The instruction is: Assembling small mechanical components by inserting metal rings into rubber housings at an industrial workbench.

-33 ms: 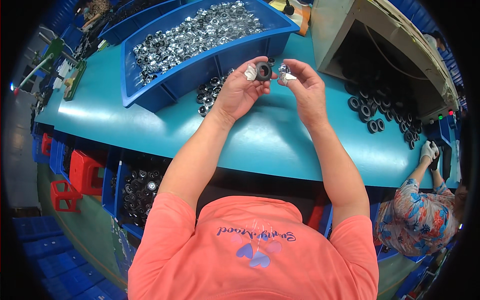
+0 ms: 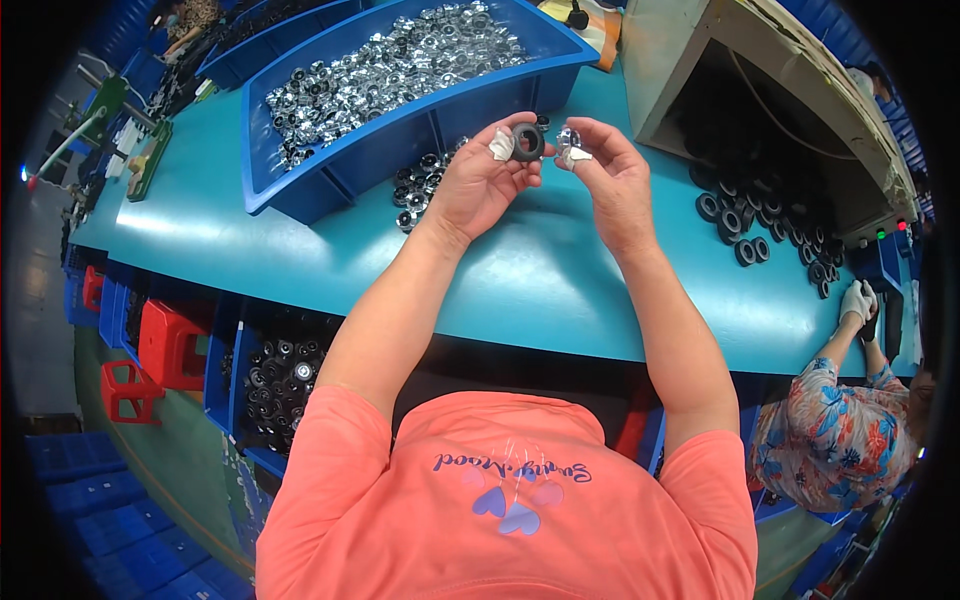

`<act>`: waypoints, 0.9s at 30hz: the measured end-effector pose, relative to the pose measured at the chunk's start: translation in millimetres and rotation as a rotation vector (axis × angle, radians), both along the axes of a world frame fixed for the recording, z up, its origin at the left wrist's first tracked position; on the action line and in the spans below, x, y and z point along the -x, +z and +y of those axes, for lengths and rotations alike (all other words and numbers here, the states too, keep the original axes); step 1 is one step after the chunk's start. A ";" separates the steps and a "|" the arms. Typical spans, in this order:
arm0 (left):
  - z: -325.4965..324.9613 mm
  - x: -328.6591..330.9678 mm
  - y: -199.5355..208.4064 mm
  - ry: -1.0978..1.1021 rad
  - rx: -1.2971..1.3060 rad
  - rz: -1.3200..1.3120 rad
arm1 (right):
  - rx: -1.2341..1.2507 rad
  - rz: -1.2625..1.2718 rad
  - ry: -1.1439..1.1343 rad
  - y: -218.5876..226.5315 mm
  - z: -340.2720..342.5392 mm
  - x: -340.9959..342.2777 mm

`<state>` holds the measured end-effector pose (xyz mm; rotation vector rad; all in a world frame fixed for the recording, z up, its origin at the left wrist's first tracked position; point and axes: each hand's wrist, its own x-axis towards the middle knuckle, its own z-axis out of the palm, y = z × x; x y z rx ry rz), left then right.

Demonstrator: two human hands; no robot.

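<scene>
Between the thumb and fingers of my left hand (image 2: 478, 185) is a small black tyre (image 2: 528, 143), its hole facing right. A white wrap covers the tip of that thumb. My right hand (image 2: 612, 175) pinches a shiny chrome wheel hub (image 2: 567, 140) just right of the tyre, with a small gap between the two parts. White wrapping shows on the right thumb too. Beneath and left of my left hand, several chrome hubs with black centres (image 2: 412, 195) lie on the teal tabletop (image 2: 540, 270).
A blue bin (image 2: 350, 160) heaped with chrome hubs stands at the back left. Loose black tyres (image 2: 745, 225) lie at right before a box-like housing (image 2: 690, 70). A co-worker in a flowered shirt (image 2: 830, 430) works at far right. Red stools (image 2: 175, 345) stand lower left.
</scene>
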<state>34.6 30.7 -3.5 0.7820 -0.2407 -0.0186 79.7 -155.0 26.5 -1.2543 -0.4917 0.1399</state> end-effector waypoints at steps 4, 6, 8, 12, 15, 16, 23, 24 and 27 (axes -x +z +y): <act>-1.0 0.4 2.8 -0.010 0.008 0.002 | 0.007 0.020 0.003 3.3 -0.2 2.8; -1.0 1.2 4.8 -0.012 0.022 0.018 | 0.023 0.014 0.004 4.6 -0.3 3.2; -0.3 1.6 4.2 -0.020 0.041 0.025 | 0.038 -0.006 0.002 4.1 0.4 3.8; 1.2 1.2 1.0 -0.043 0.081 0.021 | 0.067 -0.033 0.001 2.0 0.2 3.7; 1.2 1.9 1.2 -0.053 0.094 0.024 | 0.111 -0.059 -0.018 -1.6 -0.2 2.1; 1.1 2.2 1.4 -0.056 0.097 0.025 | 0.100 -0.047 -0.014 -1.3 -0.1 2.9; -2.1 4.4 4.5 0.060 -0.047 0.026 | 0.086 -0.008 -0.001 -2.7 -1.9 1.0; -2.5 5.4 5.6 0.087 -0.082 0.025 | 0.087 -0.006 0.003 -2.9 -1.7 0.7; -9.1 6.6 9.1 0.303 -0.361 -0.005 | -0.003 0.088 0.035 0.7 0.6 1.7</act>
